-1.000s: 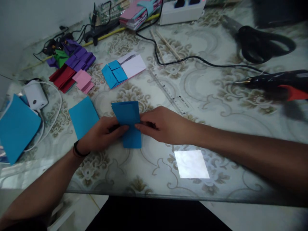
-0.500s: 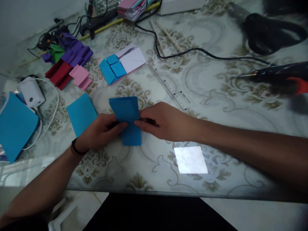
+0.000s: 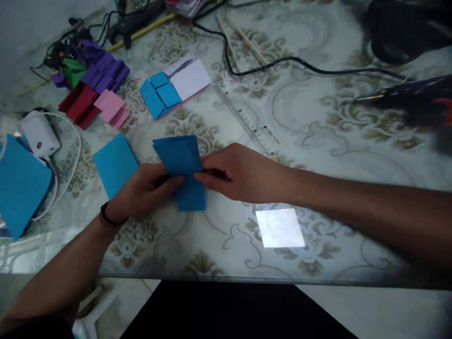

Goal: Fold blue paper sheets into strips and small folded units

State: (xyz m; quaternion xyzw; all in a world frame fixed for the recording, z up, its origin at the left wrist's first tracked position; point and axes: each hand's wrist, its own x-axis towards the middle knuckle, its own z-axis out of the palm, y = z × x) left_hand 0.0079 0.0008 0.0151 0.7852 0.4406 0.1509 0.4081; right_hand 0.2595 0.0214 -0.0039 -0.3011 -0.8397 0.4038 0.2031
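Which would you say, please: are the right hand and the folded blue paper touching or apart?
Touching: the head view shows the right hand holding the folded blue paper, thumb tip overlapping its right edge.

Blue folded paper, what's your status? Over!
Left hand, right hand: both holding folded blue paper. Top edges layered. Flat blue sheet beside left hand, not blocking.

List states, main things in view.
Blue paper strip: folded, held by left hand and right hand
Blue paper rectangle: lying flat
Pink paper piece: folded
Red paper piece: folded
Purple paper piece: folded
White plastic device: cable attached
Black-handled scissors: opening unclear
Black pointed tool: power unclear
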